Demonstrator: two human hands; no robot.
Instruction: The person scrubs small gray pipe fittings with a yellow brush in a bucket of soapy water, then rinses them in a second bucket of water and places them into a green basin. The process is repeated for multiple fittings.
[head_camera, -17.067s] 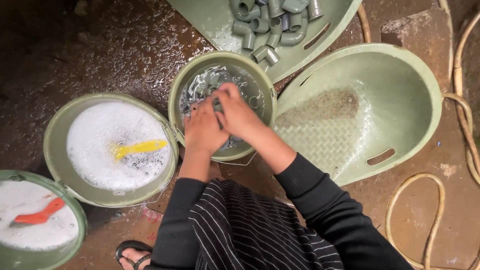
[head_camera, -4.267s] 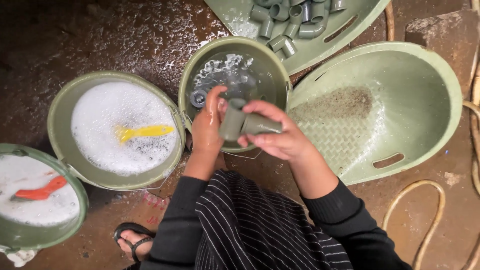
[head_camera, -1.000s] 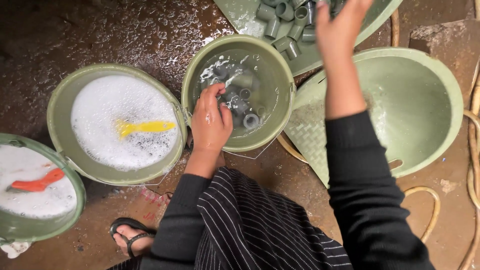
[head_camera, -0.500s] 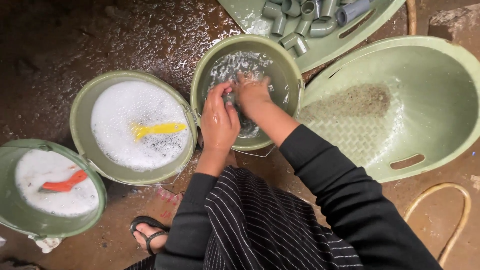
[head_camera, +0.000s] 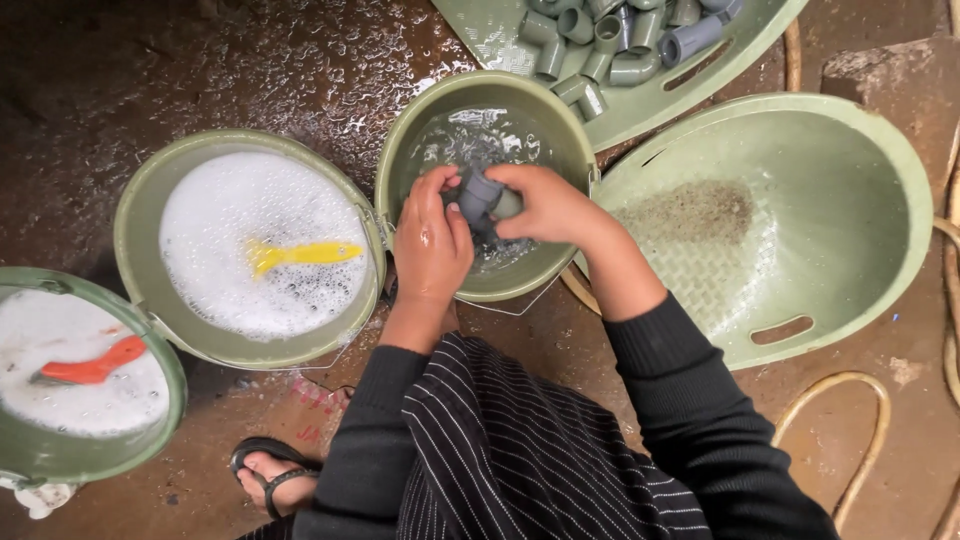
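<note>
Grey plastic pipe fitting (head_camera: 483, 195) between wet hands (head_camera: 490, 225)

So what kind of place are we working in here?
Probably an informal wash area on a wet concrete floor, likely outdoors or in a workshop yard. Green buckets of suds stand on the ground, both hands hold a grey pipe fitting, and a hose lies nearby.

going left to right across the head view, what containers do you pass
bucket with orange brush → foamy bucket with yellow brush → clear-water bucket, where both hands hold a grey pipe fitting → empty green basin
</note>
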